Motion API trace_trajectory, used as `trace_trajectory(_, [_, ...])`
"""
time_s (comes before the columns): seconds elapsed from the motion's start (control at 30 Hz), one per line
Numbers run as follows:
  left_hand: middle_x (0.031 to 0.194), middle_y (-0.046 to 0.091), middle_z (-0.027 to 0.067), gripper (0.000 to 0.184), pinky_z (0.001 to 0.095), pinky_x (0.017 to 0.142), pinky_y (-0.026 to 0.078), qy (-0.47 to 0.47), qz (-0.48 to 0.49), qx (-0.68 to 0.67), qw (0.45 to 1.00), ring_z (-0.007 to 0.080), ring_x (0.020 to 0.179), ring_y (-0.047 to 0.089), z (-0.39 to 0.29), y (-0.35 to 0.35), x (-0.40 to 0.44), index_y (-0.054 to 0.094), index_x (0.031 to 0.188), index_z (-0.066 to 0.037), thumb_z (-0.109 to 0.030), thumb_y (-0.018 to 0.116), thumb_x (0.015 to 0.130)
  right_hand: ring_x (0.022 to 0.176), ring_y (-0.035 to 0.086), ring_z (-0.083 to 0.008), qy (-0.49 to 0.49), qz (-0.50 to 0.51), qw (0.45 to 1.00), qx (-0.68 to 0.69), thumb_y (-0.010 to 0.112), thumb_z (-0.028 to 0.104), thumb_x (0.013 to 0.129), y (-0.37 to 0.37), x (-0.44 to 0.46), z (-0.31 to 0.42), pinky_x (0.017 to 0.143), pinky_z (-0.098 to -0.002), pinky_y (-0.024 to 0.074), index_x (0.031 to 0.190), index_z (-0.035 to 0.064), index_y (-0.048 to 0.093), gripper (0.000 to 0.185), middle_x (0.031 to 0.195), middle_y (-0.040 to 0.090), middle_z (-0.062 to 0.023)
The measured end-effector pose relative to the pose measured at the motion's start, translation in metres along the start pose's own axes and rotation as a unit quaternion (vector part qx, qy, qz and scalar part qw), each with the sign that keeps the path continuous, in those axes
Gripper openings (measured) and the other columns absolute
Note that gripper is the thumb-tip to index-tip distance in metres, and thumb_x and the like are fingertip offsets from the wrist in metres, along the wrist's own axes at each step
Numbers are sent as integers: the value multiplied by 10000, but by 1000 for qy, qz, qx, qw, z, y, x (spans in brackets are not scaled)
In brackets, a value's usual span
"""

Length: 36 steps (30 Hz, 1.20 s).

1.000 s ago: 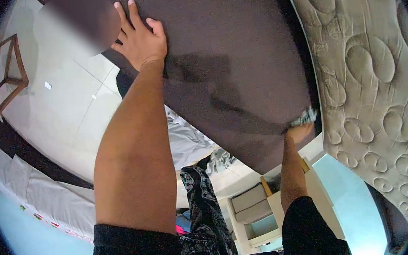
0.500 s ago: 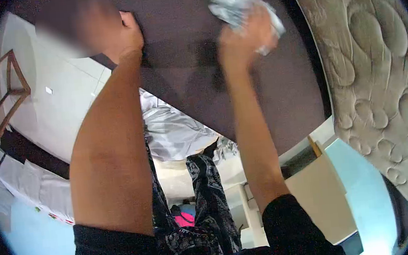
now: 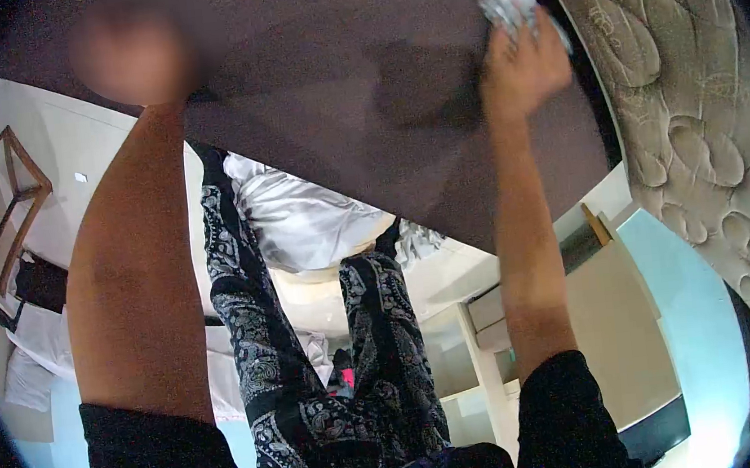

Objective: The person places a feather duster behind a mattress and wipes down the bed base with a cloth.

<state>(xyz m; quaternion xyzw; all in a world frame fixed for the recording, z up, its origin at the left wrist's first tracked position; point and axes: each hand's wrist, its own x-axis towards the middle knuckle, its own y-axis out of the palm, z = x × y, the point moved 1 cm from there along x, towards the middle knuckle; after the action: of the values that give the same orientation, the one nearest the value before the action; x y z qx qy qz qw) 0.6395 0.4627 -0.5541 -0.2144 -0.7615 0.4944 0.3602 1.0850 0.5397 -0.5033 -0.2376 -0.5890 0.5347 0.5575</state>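
Observation:
A crumpled grey-white cloth (image 3: 511,2) lies under the fingers of my right hand (image 3: 527,75), against a dark brown flat surface (image 3: 333,76). My right fingers are bent over the cloth, close to the black edge strip at the right. My left hand (image 3: 131,59) is over the upper left part of the same surface. A blurred patch covers it, so its fingers cannot be made out. The left arm reaches straight up to it.
A beige panel with a raised leaf-like pattern (image 3: 700,139) borders the surface on the right. Shiny white fabric (image 3: 301,214) lies below its lower edge. A brown wooden frame (image 3: 23,191) stands at far left. A cream cabinet (image 3: 621,346) is at lower right.
My right hand has moved right with the cloth, nearer the black edge. My left hand has shifted left and is now fully blurred. The view has shifted, showing more of the patterned trousers.

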Motion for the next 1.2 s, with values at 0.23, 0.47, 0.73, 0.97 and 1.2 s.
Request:
trace_trajectory(0.23, [1631,384,85,562,668,1190,190,2,-7,11,1000,367,1518,300,-7,-2,-5,480,1506,-203,-402,427,983,1211,558,-424,381,33,852,-357,498,499,1015,-96,-236,-158,943,-593,485,1312,73,630,535,1309,596,-193])
trace_trajectory(0.47, [1633,382,74,557,652,1194,194,-7,-9,26,1000,348,1517,306,-13,-3,-9,468,1512,-210,-401,411,991,1247,531,-429,615,20,746,-252,567,515,1003,-69,-164,-57,962,-664,443,1377,122,596,542,1308,595,-150])
trace_trajectory(0.73, [1648,338,98,575,637,1216,161,-10,14,18,1000,361,1531,262,-10,-2,-7,449,1519,-184,-391,390,986,1365,412,-297,223,164,959,69,700,180,790,5,-131,272,1055,-527,210,1379,276,652,598,1530,480,-91])
trace_trajectory(0.97, [1613,386,102,586,630,1194,198,2,4,33,999,356,1513,301,-4,8,-9,465,1506,-190,-400,374,966,1365,454,-189,76,286,952,77,611,131,913,-49,-184,183,1055,-487,223,1398,342,636,529,1514,519,-8])
trace_trajectory(1.2, [1622,364,116,595,622,1194,206,-9,14,25,1000,362,1505,309,-17,2,-10,464,1507,-161,-399,373,969,1129,567,-391,428,139,872,-192,537,372,1011,-187,-388,-79,963,-526,418,1279,17,624,453,1219,620,-222])
